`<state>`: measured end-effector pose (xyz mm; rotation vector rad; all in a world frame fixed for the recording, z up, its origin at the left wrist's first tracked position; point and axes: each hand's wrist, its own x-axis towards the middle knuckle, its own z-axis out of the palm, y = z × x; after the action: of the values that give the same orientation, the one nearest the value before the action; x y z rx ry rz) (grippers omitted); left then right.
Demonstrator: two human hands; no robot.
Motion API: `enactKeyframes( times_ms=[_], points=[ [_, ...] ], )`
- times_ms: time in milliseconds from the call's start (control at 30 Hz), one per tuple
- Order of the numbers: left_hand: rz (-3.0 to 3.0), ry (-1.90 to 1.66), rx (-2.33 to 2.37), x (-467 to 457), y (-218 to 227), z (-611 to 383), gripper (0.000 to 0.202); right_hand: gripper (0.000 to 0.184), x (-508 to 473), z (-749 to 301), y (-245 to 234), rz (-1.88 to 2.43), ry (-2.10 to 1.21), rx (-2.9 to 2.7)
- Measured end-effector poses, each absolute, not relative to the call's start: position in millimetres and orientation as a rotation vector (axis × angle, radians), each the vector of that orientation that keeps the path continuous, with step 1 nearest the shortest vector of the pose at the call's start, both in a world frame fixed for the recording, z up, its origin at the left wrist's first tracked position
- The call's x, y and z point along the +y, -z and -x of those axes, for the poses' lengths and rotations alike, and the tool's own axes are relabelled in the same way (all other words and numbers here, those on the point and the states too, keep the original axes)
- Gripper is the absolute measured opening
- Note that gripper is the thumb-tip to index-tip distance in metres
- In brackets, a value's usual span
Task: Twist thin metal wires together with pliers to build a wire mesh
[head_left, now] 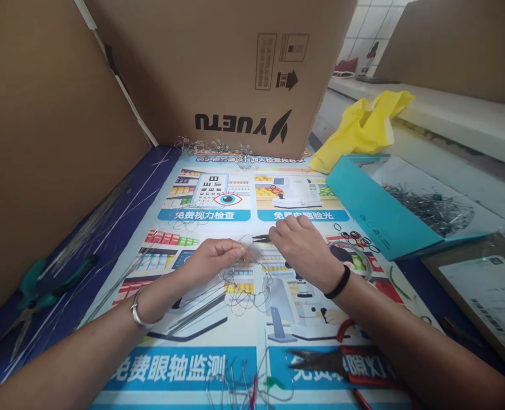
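My left hand, with a silver bangle at the wrist, is closed in a pinch on a thin bent wire piece. Loops of that wire dangle below the fingertips over the printed poster. In my right hand, which wears a black band, are pliers with slim dark jaws. The jaws point left and meet the wire close to my left fingertips; whether they grip it I cannot tell. The pliers' handles are hidden in my fist.
Red-handled scissors lie near my right forearm, beside more bent wires. Teal-handled pliers rest at left among straight wires. Right, a teal box holds many metal pieces, near black rings and a yellow bag. Cardboard stands behind.
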<state>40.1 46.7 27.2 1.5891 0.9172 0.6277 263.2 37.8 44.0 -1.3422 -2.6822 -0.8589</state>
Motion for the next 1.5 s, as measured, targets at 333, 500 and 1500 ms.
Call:
enactKeyframes(
  times_ms=[333, 500, 1500],
  points=[
    [-1.677, -0.694, 0.956, 47, -32, -40, 0.024, 0.015, 44, -268, -35, 1.216, 0.916, -2.63],
    [-1.707, -0.704, 0.991, 48, -31, -40, 0.023, 0.016, 36, -269, -46, 1.178, 0.914, -2.646],
    [-1.964, -0.814, 0.874, 43, -29, -41, 0.022, 0.02, 35, -271, -39, 1.708, -0.142, -2.476]
  ],
)
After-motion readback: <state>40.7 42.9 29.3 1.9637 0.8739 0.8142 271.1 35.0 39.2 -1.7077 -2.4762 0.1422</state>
